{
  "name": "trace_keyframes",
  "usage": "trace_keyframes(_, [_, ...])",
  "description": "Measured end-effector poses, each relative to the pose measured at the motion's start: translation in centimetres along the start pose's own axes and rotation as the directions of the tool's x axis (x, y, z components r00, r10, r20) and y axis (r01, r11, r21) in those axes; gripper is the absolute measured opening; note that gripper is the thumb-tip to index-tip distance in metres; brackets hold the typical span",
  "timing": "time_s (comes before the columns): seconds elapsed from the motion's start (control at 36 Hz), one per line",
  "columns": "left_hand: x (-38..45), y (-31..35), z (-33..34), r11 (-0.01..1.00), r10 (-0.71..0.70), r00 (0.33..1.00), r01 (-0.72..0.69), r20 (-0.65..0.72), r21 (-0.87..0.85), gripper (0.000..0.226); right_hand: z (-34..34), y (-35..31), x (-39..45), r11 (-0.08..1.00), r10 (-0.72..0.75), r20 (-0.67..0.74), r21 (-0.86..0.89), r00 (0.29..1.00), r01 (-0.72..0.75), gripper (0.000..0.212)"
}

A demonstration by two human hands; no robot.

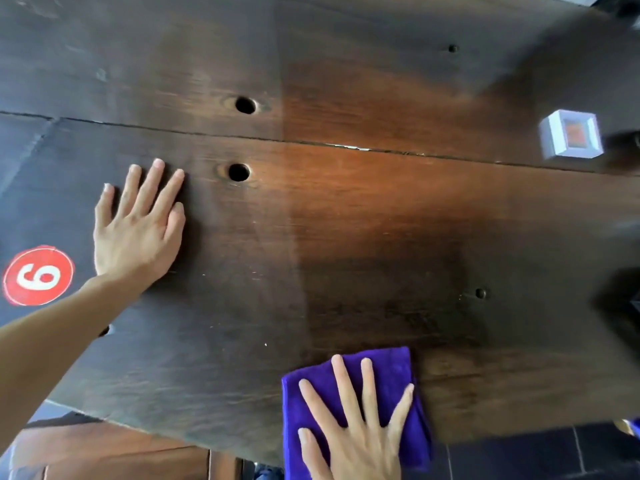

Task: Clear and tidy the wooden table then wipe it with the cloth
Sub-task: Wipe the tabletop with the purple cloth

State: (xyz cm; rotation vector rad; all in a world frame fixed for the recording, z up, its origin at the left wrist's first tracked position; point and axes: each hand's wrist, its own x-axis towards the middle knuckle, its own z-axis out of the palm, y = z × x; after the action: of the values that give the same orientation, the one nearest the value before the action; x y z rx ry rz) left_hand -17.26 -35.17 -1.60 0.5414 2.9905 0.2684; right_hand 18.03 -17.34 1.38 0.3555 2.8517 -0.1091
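The wiping step was in hand: the right hand (356, 424) lay flat with fingers spread on a folded purple cloth (388, 372), pressing it onto the near edge of the dark wooden table (346, 220), grasping nothing beyond the cloth under the palm. The left hand (138, 226) was open, palm down on bare wood, apparently bracing, just beside a red round sticker marked 6 (38, 275). Most of the table looked cleared, though a small white cube-shaped holder with an orange face (571, 138) stood near the far right, well apart from the cloth. Pale specks showed on the wood between the hands. The next move probably called for sliding the cloth across them with steady pressure.
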Motion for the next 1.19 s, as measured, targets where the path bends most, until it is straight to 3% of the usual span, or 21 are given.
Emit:
trace_keyframes(0.14, [0.5, -0.6, -0.5, 0.991, -0.027, 0.999, 0.022, -0.038, -0.135, 0.055, -2.1, -3.3, 4.9, 0.986, -0.058, -0.015, 0.156, 0.998, 0.06, 0.068])
trace_keyframes(0.22, [0.3, -1.4, -1.2, 0.997, -0.054, 0.994, 0.047, -0.099, -0.067, 0.052, -3.1, -4.8, 10.6, 0.979, -0.063, -0.046, 0.194, 0.997, 0.07, 0.06])
trace_keyframes(0.33, [0.7, -5.1, -1.3, 0.99, -0.141, 0.989, 0.14, -0.041, -0.036, 0.055, -4.0, -6.0, 19.5, 0.979, -0.082, -0.129, 0.174, 0.988, 0.104, 0.058])
trace_keyframes(0.44, [0.2, -7.1, -0.9, 0.993, -0.111, 0.994, 0.112, 0.018, -0.03, 0.059, -5.3, -6.3, 28.7, 0.989, -0.066, -0.191, 0.117, 0.979, 0.089, 0.058])
trace_keyframes(0.67, [0.0, -6.0, -2.1, 0.984, -0.175, 0.985, 0.175, 0.006, -0.02, 0.056, -10.0, -6.5, 44.9, 0.992, -0.018, -0.157, 0.12, 0.987, 0.037, 0.057])
trace_keyframes(0.92, [0.3, -6.6, -2.2, 0.989, -0.15, 0.988, 0.15, 0.027, 0.011, 0.056, -14.3, -6.0, 58.5, 0.991, 0.026, -0.153, 0.131, 0.988, -0.006, 0.058])
trace_keyframes(1.19, [1.0, -6.5, -2.2, 0.992, -0.105, 0.979, 0.116, -0.175, 0.051, 0.053, -18.4, -6.5, 70.3, 0.996, 0.065, -0.168, 0.078, 0.984, -0.052, 0.059])
